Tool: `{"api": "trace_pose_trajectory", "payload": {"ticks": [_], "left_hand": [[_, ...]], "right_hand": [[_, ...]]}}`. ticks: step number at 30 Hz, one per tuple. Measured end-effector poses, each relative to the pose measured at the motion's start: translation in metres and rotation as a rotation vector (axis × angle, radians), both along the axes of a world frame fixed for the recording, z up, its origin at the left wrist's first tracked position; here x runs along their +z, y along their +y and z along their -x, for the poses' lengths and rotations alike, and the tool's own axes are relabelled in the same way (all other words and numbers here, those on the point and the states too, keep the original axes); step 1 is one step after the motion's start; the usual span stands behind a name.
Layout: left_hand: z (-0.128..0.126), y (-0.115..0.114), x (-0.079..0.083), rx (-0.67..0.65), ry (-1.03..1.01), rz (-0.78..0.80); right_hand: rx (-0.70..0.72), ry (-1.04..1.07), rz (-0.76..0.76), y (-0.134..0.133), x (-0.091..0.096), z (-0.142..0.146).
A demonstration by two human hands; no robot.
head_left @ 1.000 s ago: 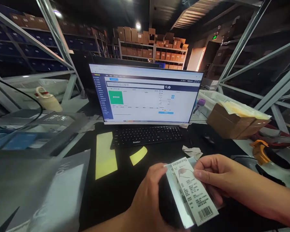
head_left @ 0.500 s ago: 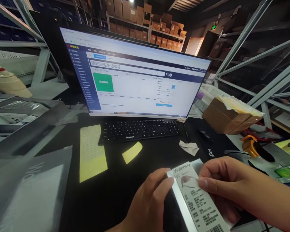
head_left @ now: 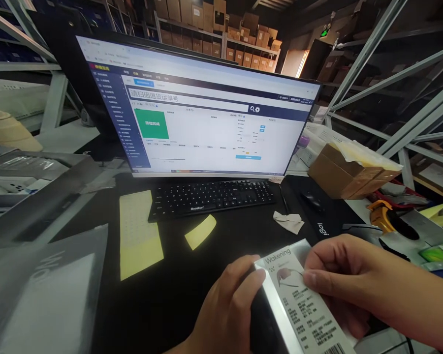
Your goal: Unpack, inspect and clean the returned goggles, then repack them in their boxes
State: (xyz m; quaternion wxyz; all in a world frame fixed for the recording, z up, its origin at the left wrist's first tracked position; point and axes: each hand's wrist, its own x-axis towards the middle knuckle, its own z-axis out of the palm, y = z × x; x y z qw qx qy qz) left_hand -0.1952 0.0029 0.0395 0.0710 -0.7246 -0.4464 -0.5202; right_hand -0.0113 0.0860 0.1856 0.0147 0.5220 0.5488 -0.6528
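Note:
Between my two hands is a slim silver-white sunglasses box (head_left: pixel 299 300), tilted, its printed face toward me with the word "Wakening" and a picture of sunglasses. My left hand (head_left: pixel 231 300) is closed round the box's left edge near the top. On the other side, my right hand (head_left: pixel 343 280) grips the right edge, thumb on the printed face beside the picture. The lower end of the box runs out of view, and some right-hand fingers are hidden behind it.
A monitor (head_left: pixel 206 118) stands behind a black keyboard (head_left: pixel 214 199). Yellow paper sheets (head_left: pixel 138 236) and a crumpled tissue (head_left: pixel 288 222) lie on the desk. At right are a mouse (head_left: pixel 312 200), a cardboard box (head_left: pixel 339 172) and an orange-and-black scanner-like object (head_left: pixel 386 221). A clear plastic bag (head_left: pixel 59 295) lies at left.
The view has shifted slightly. The box is tipped a little, showing more of its silver left side. Both hands keep the same hold on it.

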Motion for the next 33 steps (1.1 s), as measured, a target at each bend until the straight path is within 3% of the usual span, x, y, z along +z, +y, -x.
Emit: {"api": "trace_pose_trajectory", "payload": {"ticks": [15, 21, 33], "left_hand": [[0.004, -0.002, -0.007, -0.097, -0.058, 0.052], [-0.004, -0.004, -0.015, -0.033, -0.088, 0.043], [-0.003, -0.006, -0.009, -0.042, -0.041, 0.082]], "right_hand": [[0.026, -0.068, -0.035, 0.001, 0.003, 0.005], [0.047, -0.08, -0.066, 0.0, 0.003, 0.005], [0.038, -0.13, -0.082, 0.0, 0.003, 0.008]]}}
